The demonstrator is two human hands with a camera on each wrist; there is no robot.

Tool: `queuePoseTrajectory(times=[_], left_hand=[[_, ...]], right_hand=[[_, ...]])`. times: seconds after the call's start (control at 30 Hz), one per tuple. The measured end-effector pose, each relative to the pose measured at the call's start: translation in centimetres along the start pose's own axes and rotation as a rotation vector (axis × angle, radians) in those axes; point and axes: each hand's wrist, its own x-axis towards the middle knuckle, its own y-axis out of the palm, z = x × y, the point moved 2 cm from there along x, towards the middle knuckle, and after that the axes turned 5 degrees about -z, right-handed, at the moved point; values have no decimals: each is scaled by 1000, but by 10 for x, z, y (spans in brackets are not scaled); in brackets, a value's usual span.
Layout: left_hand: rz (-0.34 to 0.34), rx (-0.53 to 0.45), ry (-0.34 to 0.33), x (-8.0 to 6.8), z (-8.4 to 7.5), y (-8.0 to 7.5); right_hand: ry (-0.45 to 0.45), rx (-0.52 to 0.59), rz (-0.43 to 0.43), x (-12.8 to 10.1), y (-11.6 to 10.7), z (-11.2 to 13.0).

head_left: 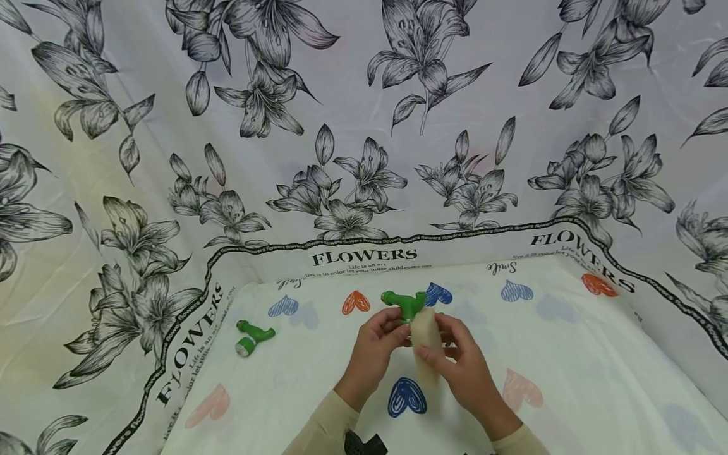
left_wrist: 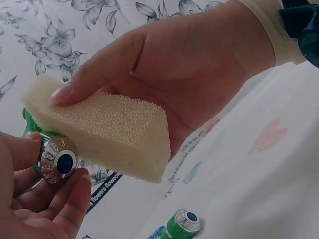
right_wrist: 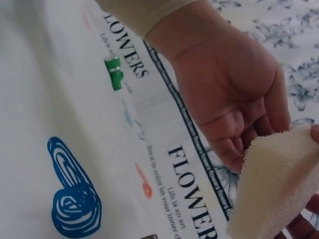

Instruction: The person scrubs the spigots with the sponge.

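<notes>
One hand, the left (head_left: 371, 347), grips a green tap (head_left: 406, 304), lower middle; the right hand (head_left: 467, 368), gripping a sponge (head_left: 425, 336), could push it loose.

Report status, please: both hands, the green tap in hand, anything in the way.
Left hand grips green tap. Right hand holds pale sponge close by; contact unclear. Sponge partly hides tap in head view. Another green tap lies at left, clear of hands.

We've got one tap (head_left: 254, 338) lying near the cloth's (head_left: 318, 366) left edge, towards its far-left corner; over the middle, we see a second tap (head_left: 406, 304) in the left hand (head_left: 372, 344), a sponge (head_left: 426, 341) just right of it in the right hand (head_left: 463, 360), and a third tap (left_wrist: 174, 229) lying behind.
</notes>
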Motion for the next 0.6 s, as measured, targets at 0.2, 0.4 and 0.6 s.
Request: queuePoseTrajectory(times=[0.2, 0.4, 0.6], left_hand=[[48, 10, 17, -2, -4, 0], [-12, 66, 21, -4, -2, 0], [-90, 115, 38, -4, 0, 1]], right_hand=[[36, 8, -5, 7, -5, -5], [85, -5, -20, 6, -4, -9], [33, -35, -5, -1, 2, -5]])
